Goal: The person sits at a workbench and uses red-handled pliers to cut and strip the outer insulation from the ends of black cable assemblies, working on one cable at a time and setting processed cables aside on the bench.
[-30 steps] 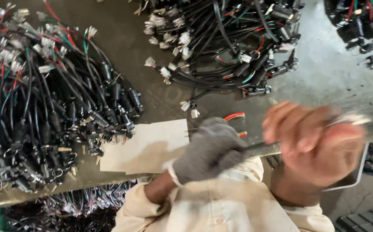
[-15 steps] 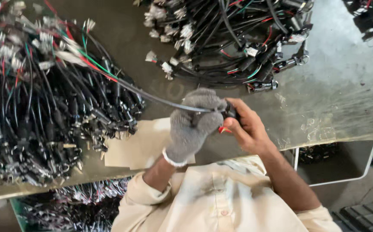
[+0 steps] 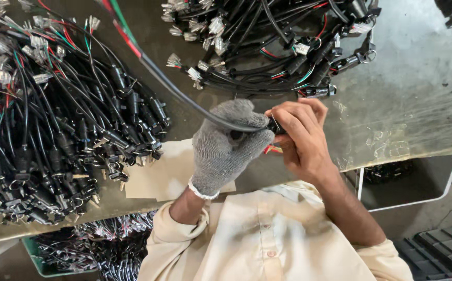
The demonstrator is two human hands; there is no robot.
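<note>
Left hand in grey knit glove (image 3: 226,145) clenched round black sheathed cable (image 3: 184,93), steadying it above grey worktable (image 3: 418,104). Bare right hand (image 3: 301,138) pinches cable's black end connector (image 3: 274,126), fingertips aligned for fine work. Heaped black harnesses (image 3: 54,130) alongside, within reach.

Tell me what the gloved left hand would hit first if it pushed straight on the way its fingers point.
Probably the pile of black cable harnesses at the far side of the table. The left hand, closed on a black cable, points up-frame, though its height above the table is unclear.
</note>
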